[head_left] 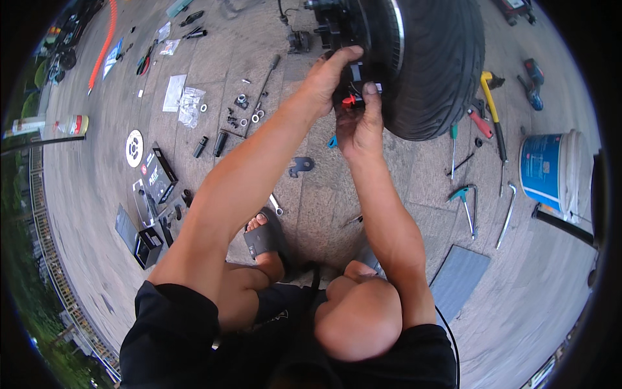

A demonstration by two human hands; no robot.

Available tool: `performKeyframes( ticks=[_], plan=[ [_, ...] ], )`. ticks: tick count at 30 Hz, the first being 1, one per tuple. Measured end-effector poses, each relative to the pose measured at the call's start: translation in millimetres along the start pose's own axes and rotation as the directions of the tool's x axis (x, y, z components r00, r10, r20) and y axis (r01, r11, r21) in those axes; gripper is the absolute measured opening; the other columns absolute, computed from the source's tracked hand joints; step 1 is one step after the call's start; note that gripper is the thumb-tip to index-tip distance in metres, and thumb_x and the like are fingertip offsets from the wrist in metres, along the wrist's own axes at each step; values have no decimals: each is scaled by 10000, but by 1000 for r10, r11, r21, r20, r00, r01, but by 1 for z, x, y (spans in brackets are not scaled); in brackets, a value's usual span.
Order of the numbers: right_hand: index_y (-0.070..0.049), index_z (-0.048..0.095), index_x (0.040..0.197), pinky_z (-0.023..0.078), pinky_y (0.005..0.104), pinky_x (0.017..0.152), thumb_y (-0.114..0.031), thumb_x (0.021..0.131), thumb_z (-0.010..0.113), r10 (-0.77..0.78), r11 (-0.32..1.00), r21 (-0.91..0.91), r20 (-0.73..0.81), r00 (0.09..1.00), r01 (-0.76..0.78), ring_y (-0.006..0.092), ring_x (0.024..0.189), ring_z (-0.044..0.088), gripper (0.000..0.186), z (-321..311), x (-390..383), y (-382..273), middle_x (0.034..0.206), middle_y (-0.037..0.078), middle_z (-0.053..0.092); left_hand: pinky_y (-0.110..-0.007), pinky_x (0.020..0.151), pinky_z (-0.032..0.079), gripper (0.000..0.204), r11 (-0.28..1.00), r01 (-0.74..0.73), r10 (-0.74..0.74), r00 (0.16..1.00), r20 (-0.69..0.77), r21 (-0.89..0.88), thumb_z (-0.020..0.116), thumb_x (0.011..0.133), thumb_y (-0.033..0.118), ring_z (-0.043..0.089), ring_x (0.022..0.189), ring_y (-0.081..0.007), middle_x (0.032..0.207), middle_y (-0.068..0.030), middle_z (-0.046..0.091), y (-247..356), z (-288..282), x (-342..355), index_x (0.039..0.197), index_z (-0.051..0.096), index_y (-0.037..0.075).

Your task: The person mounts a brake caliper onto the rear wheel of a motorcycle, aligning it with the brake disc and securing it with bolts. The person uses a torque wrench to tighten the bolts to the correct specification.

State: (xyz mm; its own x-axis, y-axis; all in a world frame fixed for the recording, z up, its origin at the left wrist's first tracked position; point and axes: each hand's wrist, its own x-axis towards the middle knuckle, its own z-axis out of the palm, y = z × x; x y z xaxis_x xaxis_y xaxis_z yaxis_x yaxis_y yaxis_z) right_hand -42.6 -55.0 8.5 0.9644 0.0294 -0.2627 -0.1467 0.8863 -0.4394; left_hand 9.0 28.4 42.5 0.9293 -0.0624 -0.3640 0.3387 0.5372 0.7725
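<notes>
Both my hands are raised beside a wheel with a wide black tyre (437,78) at the top of the view. My left hand (329,76) is closed around the left side of a black part that looks like a brake caliper (356,83). A small red piece (350,100) sticks out of its lower side. From below, my right hand (363,124) grips the same part, thumb up along its right side. The fingers hide much of the part. Dark dirt marks my fingertips. Black machinery (329,18) is beside the wheel hub.
Bolts, washers (255,118) and a ratchet (265,76) lie left of my arms. A black bracket (301,166) and a wrench (276,205) are near my sandalled foot (262,236). Rightward are a yellow-handled hammer (490,104), hex keys (465,201), a drill (534,83) and a blue bucket (544,168).
</notes>
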Motion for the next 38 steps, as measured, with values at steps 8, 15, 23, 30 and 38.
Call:
performKeyframes(
  ticks=[8,15,23,30,38],
  plan=[
    [-80,521,1215,456,345,981,-319,843,698,28,999,-23,29,999,-28,190,1076,579,476,-1,0,-2,1176,59,600,-365,827,517,434,999,-35,34,999,33,36,711,820,282,618,900,-221,985,-112,633,3,-1,-1,1123,572,3],
    [-89,532,1199,458,346,969,-327,855,692,19,999,-25,-2,1000,-20,173,1071,580,448,-3,1,2,1158,33,606,-375,847,503,476,980,-66,66,998,7,189,702,811,319,595,936,-234,1020,-119,612,-1,-10,5,1128,560,-7],
    [-127,530,1221,447,331,919,-280,824,741,0,1000,-5,16,1000,0,130,1036,557,475,-2,0,-3,1150,-1,591,-354,784,544,467,994,-48,43,998,46,94,714,776,328,623,845,-211,959,-99,631,-8,-15,13,1095,566,21],
    [-131,527,1223,458,325,903,-241,851,711,-12,1000,1,27,1000,11,119,1035,556,430,-2,-2,-4,1143,2,591,-372,786,542,407,998,-29,26,998,60,58,685,803,322,624,856,-226,937,-102,619,-11,-18,17,1068,558,40],
    [-130,514,1235,469,355,937,-213,860,694,-11,1000,13,52,999,10,129,1058,567,424,-8,1,-2,1153,14,593,-381,799,548,397,997,-51,47,997,68,63,677,812,309,628,859,-238,942,-114,620,-10,-20,16,1071,550,37]
  ],
)
